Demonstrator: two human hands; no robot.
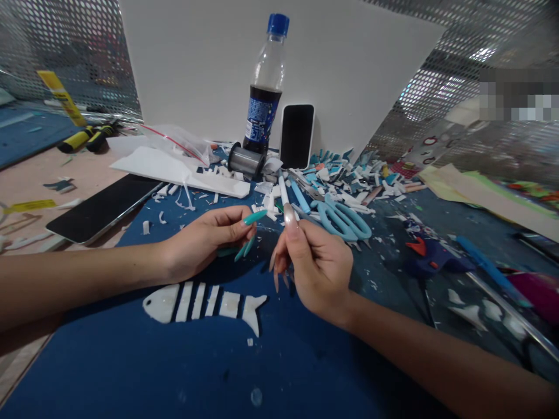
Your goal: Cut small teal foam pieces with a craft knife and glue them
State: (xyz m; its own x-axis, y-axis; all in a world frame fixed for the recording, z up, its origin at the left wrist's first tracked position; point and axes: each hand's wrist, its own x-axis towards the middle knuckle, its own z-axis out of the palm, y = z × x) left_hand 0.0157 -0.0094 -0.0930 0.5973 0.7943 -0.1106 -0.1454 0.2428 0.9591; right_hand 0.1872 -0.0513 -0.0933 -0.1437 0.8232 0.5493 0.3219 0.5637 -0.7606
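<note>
My left hand point(213, 238), with long teal nails, is closed in a pinch at the centre, thumb against the fingers. Just to its right, my right hand point(321, 265) is also pinched, its thumb raised. A faint thin line seems to run between the fingertips, but I cannot make out what either hand holds. Below the left hand lies a white fish shape point(161, 304) cut into separate pieces: a head with an eye hole, narrow strips, a wider block and a forked tail point(253, 311). Behind the hands lies a spool of fine line point(246, 160).
Light-blue scissors point(343, 218) lie among white and blue scraps point(340, 174). A cola bottle point(264, 93) and a white-edged phone point(297, 137) stand against a white board point(196, 64). Another phone point(105, 206) lies left. At right are a glue gun point(437, 256) and paper sheets point(493, 195).
</note>
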